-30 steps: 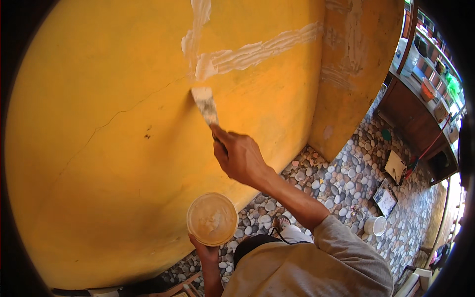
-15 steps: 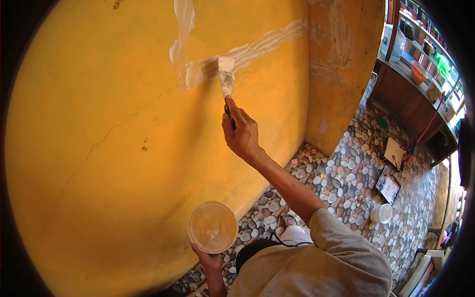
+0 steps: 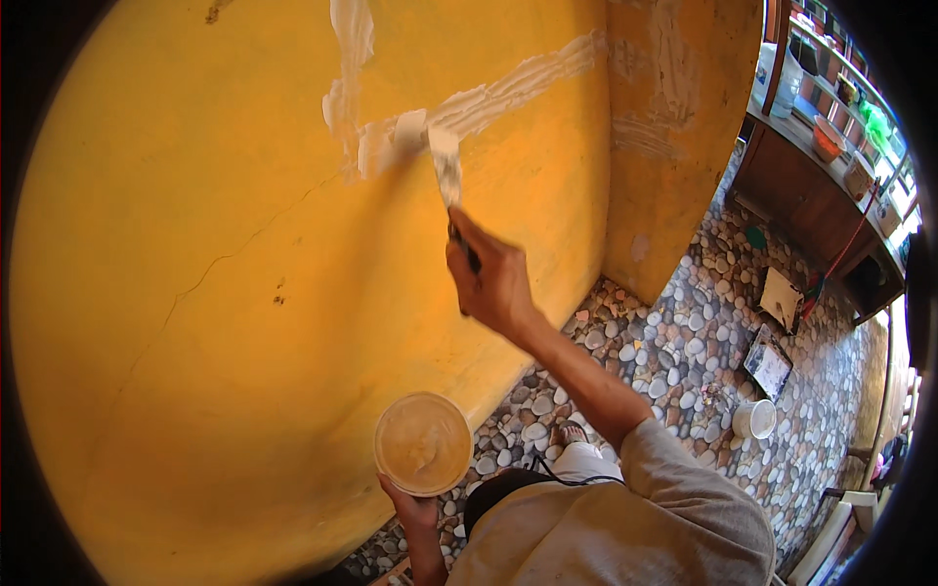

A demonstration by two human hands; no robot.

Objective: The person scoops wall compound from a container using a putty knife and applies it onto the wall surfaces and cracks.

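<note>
My right hand (image 3: 496,278) grips the dark handle of a putty knife (image 3: 446,168), fingers wrapped round it. Its pale-smeared blade points up at the yellow wall (image 3: 244,391), by the lower end of a rough white putty strip (image 3: 518,88). Whether the blade touches the wall I cannot tell. A second strip of putty (image 3: 352,39) runs upward to the left, and a thin crack (image 3: 221,256) slopes down from where the strips meet. Low by my body, my left hand (image 3: 412,506) holds a round plastic tub (image 3: 423,444) with pale filler inside; some fingers are hidden under it.
At right, a yellow wall projection (image 3: 664,195) carries more putty smears. On the pebble-patterned floor (image 3: 674,342) lie a stained tray (image 3: 768,361), a pale flat piece (image 3: 781,298) and a white bucket (image 3: 755,420). A brown cabinet (image 3: 791,210) stands beyond.
My right hand and the putty knife have come down and slightly right, away from the putty corner. The left hand and tub have barely shifted.
</note>
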